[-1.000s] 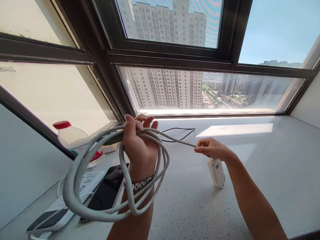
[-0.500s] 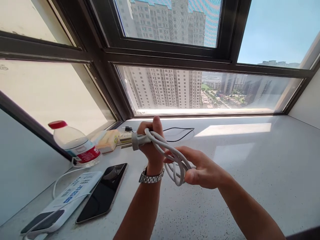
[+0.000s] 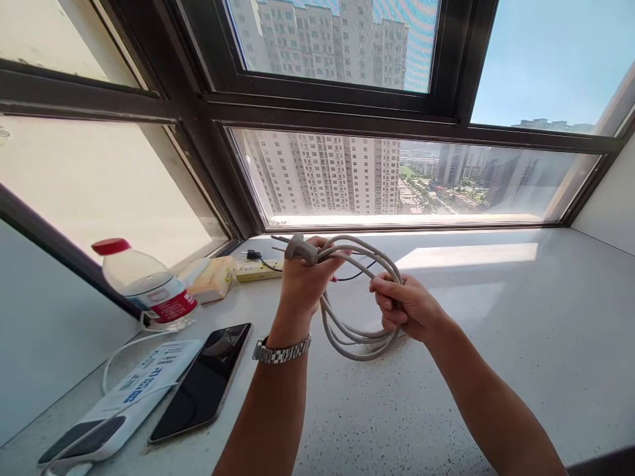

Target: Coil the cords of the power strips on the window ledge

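Note:
A light grey power cord hangs in several round loops between my two hands, above the white speckled sill. My left hand, with a metal watch on its wrist, is closed around the loops near the plug end. The cord's grey plug sticks out over that hand, its prongs pointing left. On the right side of the coil, my right hand is closed, fingers wrapped round the strands. The lower part of the loops hangs free.
At left stand a red-capped bottle, a tissue pack and a yellowish power strip with a black plug. Nearer lie a dark phone and a white power bank with a white cable. Windows rise behind the sill.
The bunched cord has opened into a wider round coil. My left hand has turned, bringing the plug up and its prongs into sight. My right hand has moved right and closed on the strands.

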Demonstrator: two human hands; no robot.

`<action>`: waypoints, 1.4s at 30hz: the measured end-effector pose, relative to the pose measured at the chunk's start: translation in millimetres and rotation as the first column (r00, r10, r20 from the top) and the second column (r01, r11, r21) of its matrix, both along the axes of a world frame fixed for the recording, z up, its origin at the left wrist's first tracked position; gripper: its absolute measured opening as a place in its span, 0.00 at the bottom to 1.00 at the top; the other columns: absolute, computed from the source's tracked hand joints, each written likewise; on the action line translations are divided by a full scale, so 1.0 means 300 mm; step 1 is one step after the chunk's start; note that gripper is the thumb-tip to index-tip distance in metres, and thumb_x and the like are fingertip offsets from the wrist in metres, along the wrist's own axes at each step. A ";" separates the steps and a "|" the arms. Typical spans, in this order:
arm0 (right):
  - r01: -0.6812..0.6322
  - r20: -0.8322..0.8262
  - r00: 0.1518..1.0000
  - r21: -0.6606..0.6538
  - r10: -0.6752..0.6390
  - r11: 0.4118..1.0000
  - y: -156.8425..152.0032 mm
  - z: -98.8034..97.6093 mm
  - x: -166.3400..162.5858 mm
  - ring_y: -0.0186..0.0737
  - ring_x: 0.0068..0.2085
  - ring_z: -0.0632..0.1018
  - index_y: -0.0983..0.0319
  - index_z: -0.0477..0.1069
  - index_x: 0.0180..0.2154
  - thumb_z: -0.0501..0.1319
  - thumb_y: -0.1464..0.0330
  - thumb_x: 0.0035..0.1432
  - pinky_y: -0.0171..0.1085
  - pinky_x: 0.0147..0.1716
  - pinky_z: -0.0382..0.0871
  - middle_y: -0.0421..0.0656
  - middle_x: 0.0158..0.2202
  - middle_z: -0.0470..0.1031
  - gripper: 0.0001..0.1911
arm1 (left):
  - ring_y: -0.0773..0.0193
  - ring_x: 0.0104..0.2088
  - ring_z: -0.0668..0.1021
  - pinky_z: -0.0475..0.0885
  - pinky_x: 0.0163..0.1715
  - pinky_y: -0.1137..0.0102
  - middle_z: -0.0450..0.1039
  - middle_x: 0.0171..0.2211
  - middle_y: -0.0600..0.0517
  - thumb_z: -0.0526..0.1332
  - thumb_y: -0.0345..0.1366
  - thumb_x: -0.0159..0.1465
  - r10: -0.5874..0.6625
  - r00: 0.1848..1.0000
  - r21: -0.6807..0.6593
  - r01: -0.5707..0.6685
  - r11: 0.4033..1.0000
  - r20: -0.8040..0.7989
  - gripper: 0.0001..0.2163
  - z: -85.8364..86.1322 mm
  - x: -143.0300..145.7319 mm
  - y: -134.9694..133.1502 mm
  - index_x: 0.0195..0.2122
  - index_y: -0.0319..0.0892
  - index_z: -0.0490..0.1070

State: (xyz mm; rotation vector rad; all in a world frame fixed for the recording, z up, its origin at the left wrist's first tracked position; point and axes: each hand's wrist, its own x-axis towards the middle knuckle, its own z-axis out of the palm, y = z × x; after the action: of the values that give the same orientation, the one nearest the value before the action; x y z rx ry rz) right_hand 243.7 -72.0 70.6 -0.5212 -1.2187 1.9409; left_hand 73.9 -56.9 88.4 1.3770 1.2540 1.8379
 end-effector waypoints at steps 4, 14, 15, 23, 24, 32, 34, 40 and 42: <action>0.215 -0.084 0.973 -0.036 -0.217 0.976 0.026 0.031 0.063 0.19 0.13 0.50 0.65 0.68 0.28 0.71 0.58 0.45 0.23 0.10 0.43 0.27 0.15 0.52 0.19 | 0.77 0.13 0.58 0.64 0.14 0.78 0.54 0.14 0.64 0.71 0.37 0.44 -0.330 0.922 -0.125 0.359 0.925 0.205 0.17 0.018 0.010 -0.024 0.25 0.41 0.61; 0.595 -0.036 0.804 0.022 -0.594 0.804 0.062 -0.016 0.042 0.21 0.13 0.48 0.63 0.64 0.21 0.64 0.49 0.48 0.27 0.10 0.39 0.29 0.12 0.51 0.25 | 0.80 0.11 0.45 0.49 0.08 0.85 0.43 0.11 0.65 0.71 0.47 0.49 -0.766 0.430 -0.116 0.895 0.430 0.478 0.22 -0.015 0.015 -0.032 0.22 0.40 0.58; 0.634 -0.035 0.774 0.054 -0.633 0.772 0.055 -0.019 0.028 0.22 0.13 0.49 0.63 0.64 0.20 0.64 0.48 0.48 0.27 0.10 0.40 0.30 0.12 0.52 0.25 | 0.81 0.11 0.44 0.48 0.08 0.85 0.43 0.11 0.65 0.71 0.47 0.49 -0.755 0.420 -0.075 0.892 0.446 0.504 0.23 -0.015 0.017 -0.029 0.21 0.40 0.57; 0.685 -0.034 0.729 0.018 -0.684 0.728 0.002 -0.047 -0.079 0.23 0.13 0.50 0.63 0.64 0.19 0.58 0.42 0.49 0.27 0.11 0.42 0.31 0.12 0.52 0.29 | 0.80 0.11 0.46 0.48 0.06 0.85 0.43 0.12 0.65 0.67 0.43 0.57 -0.569 0.359 0.160 0.727 0.668 0.740 0.20 0.010 0.099 -0.045 0.21 0.40 0.56; 0.675 -0.039 0.736 -0.013 -0.675 0.737 -0.003 -0.054 -0.092 0.23 0.13 0.50 0.63 0.64 0.19 0.57 0.42 0.49 0.27 0.11 0.42 0.31 0.12 0.52 0.29 | 0.79 0.11 0.47 0.48 0.06 0.85 0.43 0.12 0.65 0.66 0.43 0.58 -0.544 0.361 0.166 0.700 0.695 0.758 0.20 0.013 0.112 -0.050 0.21 0.40 0.56; 0.457 -0.025 0.889 -0.035 -0.458 0.889 0.011 -0.049 -0.068 0.23 0.14 0.54 0.64 0.67 0.25 0.66 0.52 0.46 0.27 0.12 0.44 0.31 0.14 0.58 0.21 | 0.78 0.11 0.46 0.45 0.06 0.82 0.42 0.11 0.63 0.66 0.43 0.57 -0.424 0.587 0.124 0.481 0.868 0.690 0.24 0.017 0.099 -0.026 0.17 0.41 0.49; 0.344 -0.036 0.937 -0.091 -0.348 0.935 0.030 -0.038 -0.043 0.24 0.15 0.59 0.64 0.69 0.27 0.68 0.55 0.44 0.27 0.14 0.51 0.31 0.15 0.58 0.19 | 0.78 0.11 0.46 0.45 0.07 0.81 0.42 0.11 0.63 0.66 0.45 0.56 -0.367 0.674 0.144 0.364 0.920 0.642 0.25 0.021 0.078 -0.022 0.18 0.42 0.48; 0.238 -0.203 0.922 -0.371 -0.329 0.898 0.045 -0.011 -0.037 0.25 0.15 0.59 0.63 0.66 0.23 0.65 0.55 0.52 0.27 0.17 0.57 0.29 0.12 0.50 0.19 | 0.77 0.13 0.47 0.46 0.09 0.78 0.40 0.13 0.61 0.64 0.54 0.55 -0.228 0.839 0.186 0.154 0.970 0.494 0.29 0.027 0.075 -0.034 0.18 0.42 0.44; 0.275 -0.247 0.887 -0.398 -0.391 0.875 0.038 0.007 -0.029 0.24 0.15 0.56 0.63 0.65 0.23 0.63 0.58 0.55 0.27 0.17 0.56 0.28 0.12 0.48 0.18 | 0.77 0.13 0.48 0.46 0.10 0.78 0.40 0.13 0.61 0.66 0.54 0.53 -0.240 0.846 0.177 0.175 0.969 0.476 0.31 0.019 0.090 -0.031 0.17 0.41 0.43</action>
State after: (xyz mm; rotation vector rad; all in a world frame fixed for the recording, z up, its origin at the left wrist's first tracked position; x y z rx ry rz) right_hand 235.0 -60.7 72.7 -0.5320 -0.5285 1.8501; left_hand 100.9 -66.1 93.9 0.9584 0.7036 1.9700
